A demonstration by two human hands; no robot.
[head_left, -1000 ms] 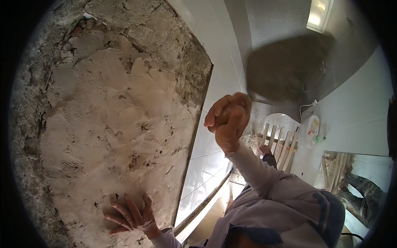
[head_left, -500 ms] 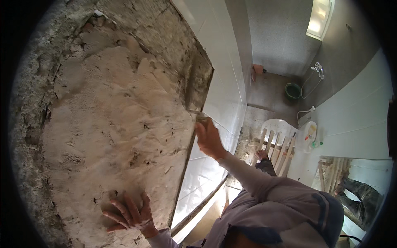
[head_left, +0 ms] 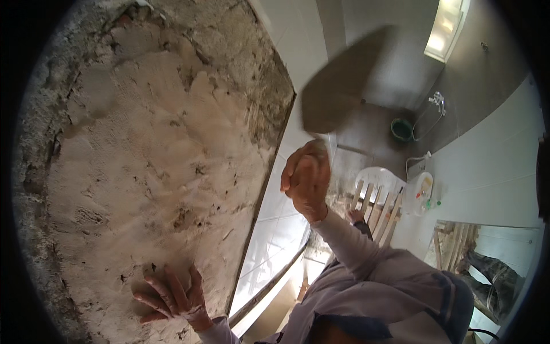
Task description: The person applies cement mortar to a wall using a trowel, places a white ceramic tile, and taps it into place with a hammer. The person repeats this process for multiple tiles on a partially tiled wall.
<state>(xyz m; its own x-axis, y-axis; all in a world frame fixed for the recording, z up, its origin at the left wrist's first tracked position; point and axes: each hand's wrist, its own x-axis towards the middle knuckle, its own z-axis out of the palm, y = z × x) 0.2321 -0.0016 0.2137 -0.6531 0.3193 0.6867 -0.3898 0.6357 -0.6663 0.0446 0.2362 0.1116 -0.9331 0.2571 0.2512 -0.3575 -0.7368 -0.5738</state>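
My right hand [head_left: 309, 180] is closed around the handle of a trowel [head_left: 341, 86], held away from the wall. Its broad grey-brown blade tapers toward the tip and is blurred by motion. The handle is mostly hidden in my fist. Low on the rough plastered surface [head_left: 154, 155], my left hand [head_left: 175, 298] lies with fingers spread, pressing against it. The plaster is beige and uneven, with small pits and ridges. Around its top and left runs a crumbling, darker border [head_left: 37, 160].
White tiles [head_left: 269, 223] adjoin the plaster's right edge. Beyond are a slatted wooden piece [head_left: 375, 212], a green bucket [head_left: 402, 129], a hand shower [head_left: 438, 103], a white sink [head_left: 423, 192] and a mirror [head_left: 492, 258]. A bright window [head_left: 444, 28] is at upper right.
My right hand has come away from the plaster's right edge, moving right and swinging the trowel blade up into full view. My left hand stays on the plaster in nearly the same place.
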